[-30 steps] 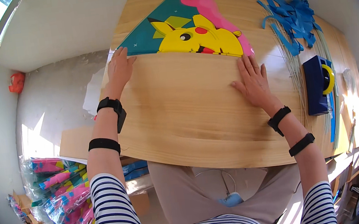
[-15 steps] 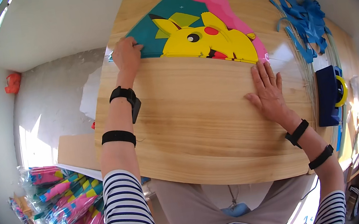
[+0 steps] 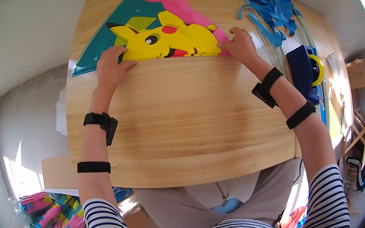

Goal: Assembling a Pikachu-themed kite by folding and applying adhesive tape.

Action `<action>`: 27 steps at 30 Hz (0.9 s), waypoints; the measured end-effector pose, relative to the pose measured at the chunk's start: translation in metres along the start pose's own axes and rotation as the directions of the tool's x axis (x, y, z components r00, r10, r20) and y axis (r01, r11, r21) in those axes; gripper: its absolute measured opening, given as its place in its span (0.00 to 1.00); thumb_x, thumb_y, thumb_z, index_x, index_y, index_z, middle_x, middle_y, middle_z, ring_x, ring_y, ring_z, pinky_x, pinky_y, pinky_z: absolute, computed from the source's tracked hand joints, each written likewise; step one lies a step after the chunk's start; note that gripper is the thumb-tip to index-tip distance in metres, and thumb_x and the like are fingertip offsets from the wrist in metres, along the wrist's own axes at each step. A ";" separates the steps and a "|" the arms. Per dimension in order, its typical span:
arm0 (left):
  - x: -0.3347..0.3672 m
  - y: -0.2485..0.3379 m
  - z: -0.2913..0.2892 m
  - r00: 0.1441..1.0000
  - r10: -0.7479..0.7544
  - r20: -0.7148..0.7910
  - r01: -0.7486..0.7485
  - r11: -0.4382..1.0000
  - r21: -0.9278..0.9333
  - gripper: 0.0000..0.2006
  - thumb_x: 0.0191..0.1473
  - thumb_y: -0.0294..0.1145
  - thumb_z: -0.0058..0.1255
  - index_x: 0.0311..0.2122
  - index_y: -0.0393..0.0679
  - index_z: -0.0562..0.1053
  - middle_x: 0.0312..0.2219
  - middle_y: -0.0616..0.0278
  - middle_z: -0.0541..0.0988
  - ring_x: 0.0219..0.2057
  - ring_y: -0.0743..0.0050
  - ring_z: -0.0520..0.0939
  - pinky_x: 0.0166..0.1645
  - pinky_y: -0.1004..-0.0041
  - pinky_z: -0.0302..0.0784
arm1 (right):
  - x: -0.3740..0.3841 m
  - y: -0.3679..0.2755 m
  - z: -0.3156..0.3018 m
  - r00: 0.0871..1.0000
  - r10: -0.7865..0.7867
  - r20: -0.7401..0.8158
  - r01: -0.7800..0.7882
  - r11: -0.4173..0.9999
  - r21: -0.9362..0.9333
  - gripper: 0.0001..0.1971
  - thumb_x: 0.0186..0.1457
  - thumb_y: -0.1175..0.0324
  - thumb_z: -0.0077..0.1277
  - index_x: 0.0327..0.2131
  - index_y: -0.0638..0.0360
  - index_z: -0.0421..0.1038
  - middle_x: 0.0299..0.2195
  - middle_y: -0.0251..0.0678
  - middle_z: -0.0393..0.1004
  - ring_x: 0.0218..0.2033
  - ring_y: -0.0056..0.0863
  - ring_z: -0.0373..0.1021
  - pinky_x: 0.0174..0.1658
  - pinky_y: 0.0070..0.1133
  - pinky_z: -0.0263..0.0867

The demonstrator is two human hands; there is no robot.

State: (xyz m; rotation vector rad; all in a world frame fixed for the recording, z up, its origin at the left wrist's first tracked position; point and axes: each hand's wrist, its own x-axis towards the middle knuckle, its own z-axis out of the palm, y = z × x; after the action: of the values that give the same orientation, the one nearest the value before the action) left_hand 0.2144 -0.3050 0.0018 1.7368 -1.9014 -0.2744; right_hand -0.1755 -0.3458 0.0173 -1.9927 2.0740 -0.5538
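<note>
Toward the far side of the wooden table (image 3: 178,114) lies a stack of printed sheets (image 3: 127,22), teal and pink with a yellow cartoon animal. The stack tapers to a point at the far end, and its near edge is almost straight. My left hand (image 3: 112,69) is closed on that near edge, left of the yellow figure, with thumb and fingers pinching it. At the near right corner my right hand (image 3: 243,48) has its fingers bent, thumb and fingertips pinching the pink edge. Black straps circle both my forearms.
Blue ribbon strips (image 3: 274,3) lie tangled over thin rods (image 3: 271,50) on the right. Nearer stands a dark blue tape dispenser (image 3: 302,74) with a yellow roll (image 3: 317,69). Clear-wrapped colourful packages (image 3: 53,221) are piled below left. A cardboard box (image 3: 360,72) sits far right.
My right hand has gone from lying flat beside the corner to pinching it. My left hand has slid right along the near edge. The whole view has shifted, so the table appears farther left.
</note>
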 end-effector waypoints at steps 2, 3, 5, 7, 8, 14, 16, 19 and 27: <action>0.002 0.004 -0.001 1.000 0.013 -0.005 -0.013 1.000 0.023 0.22 0.45 0.35 0.70 0.46 0.39 0.79 0.50 0.58 0.81 0.51 0.54 0.77 0.56 0.62 0.72 | 0.014 -0.002 0.002 0.992 0.108 0.072 -0.108 0.994 0.002 0.24 0.45 0.60 0.69 0.41 0.68 0.76 0.42 0.53 0.78 0.46 0.52 0.75 0.49 0.37 0.71; 0.001 0.003 -0.002 1.000 0.016 -0.007 -0.016 0.999 0.040 0.21 0.45 0.34 0.70 0.45 0.39 0.79 0.49 0.58 0.81 0.50 0.54 0.78 0.55 0.62 0.72 | 0.019 -0.004 0.003 0.979 0.156 0.135 -0.161 0.986 0.031 0.22 0.44 0.60 0.70 0.38 0.68 0.77 0.40 0.53 0.79 0.44 0.52 0.76 0.47 0.37 0.72; 0.003 0.002 -0.004 1.000 0.004 -0.023 -0.003 0.999 0.045 0.20 0.45 0.34 0.69 0.44 0.39 0.80 0.46 0.58 0.82 0.47 0.53 0.79 0.52 0.63 0.74 | 0.026 -0.008 0.005 0.963 0.199 0.182 -0.211 0.976 0.054 0.19 0.43 0.62 0.70 0.34 0.67 0.79 0.37 0.52 0.81 0.42 0.51 0.78 0.45 0.37 0.73; 0.004 0.003 -0.003 1.000 0.000 -0.031 0.001 0.999 0.046 0.19 0.45 0.34 0.69 0.43 0.39 0.80 0.44 0.57 0.83 0.44 0.53 0.80 0.50 0.64 0.74 | 0.031 -0.001 0.009 0.968 0.202 0.149 -0.210 0.977 0.038 0.17 0.43 0.63 0.69 0.32 0.67 0.79 0.34 0.51 0.82 0.41 0.51 0.79 0.43 0.36 0.74; 0.005 0.003 -0.003 0.999 0.002 -0.034 0.000 0.999 0.049 0.18 0.45 0.33 0.68 0.43 0.39 0.80 0.44 0.57 0.83 0.44 0.53 0.81 0.49 0.64 0.75 | 0.034 0.003 0.009 0.966 0.206 0.156 -0.218 0.974 0.065 0.16 0.43 0.63 0.69 0.32 0.67 0.79 0.35 0.50 0.82 0.41 0.50 0.78 0.43 0.36 0.74; 0.003 -0.005 0.000 0.997 0.054 -0.053 -0.051 0.998 0.046 0.16 0.48 0.32 0.66 0.43 0.38 0.80 0.44 0.56 0.83 0.44 0.53 0.81 0.49 0.64 0.75 | 0.037 0.002 -0.001 0.951 0.224 0.211 -0.254 0.959 0.127 0.17 0.44 0.64 0.68 0.35 0.65 0.81 0.38 0.49 0.82 0.43 0.50 0.78 0.45 0.35 0.74; 0.003 -0.004 0.000 0.996 0.063 -0.059 -0.061 0.997 0.045 0.16 0.48 0.32 0.66 0.43 0.38 0.80 0.44 0.57 0.83 0.44 0.53 0.81 0.49 0.64 0.75 | 0.034 0.001 -0.001 0.965 0.238 0.108 -0.244 0.968 0.050 0.18 0.44 0.63 0.69 0.37 0.65 0.81 0.39 0.50 0.82 0.43 0.49 0.78 0.45 0.34 0.74; 0.003 -0.003 -0.001 0.996 0.060 -0.059 -0.056 0.996 0.064 0.16 0.49 0.32 0.66 0.43 0.39 0.80 0.44 0.57 0.83 0.45 0.54 0.81 0.50 0.63 0.74 | 0.032 -0.002 -0.004 0.961 0.222 0.163 -0.229 0.973 0.021 0.20 0.43 0.61 0.70 0.37 0.65 0.80 0.40 0.52 0.81 0.44 0.48 0.78 0.46 0.34 0.74; 0.007 0.002 -0.002 1.000 -0.013 0.021 0.012 0.999 0.048 0.18 0.48 0.36 0.67 0.44 0.40 0.80 0.45 0.56 0.82 0.48 0.54 0.80 0.53 0.63 0.72 | 0.027 -0.006 -0.001 0.951 0.248 0.182 -0.242 0.969 -0.056 0.24 0.41 0.62 0.71 0.42 0.63 0.78 0.43 0.53 0.80 0.46 0.51 0.76 0.49 0.37 0.73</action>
State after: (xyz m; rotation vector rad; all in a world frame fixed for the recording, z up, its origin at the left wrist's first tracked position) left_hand 0.2134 -0.3109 0.0067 1.7838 -1.9274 -0.2544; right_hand -0.1718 -0.3724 0.0234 -1.6928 2.1789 -0.2745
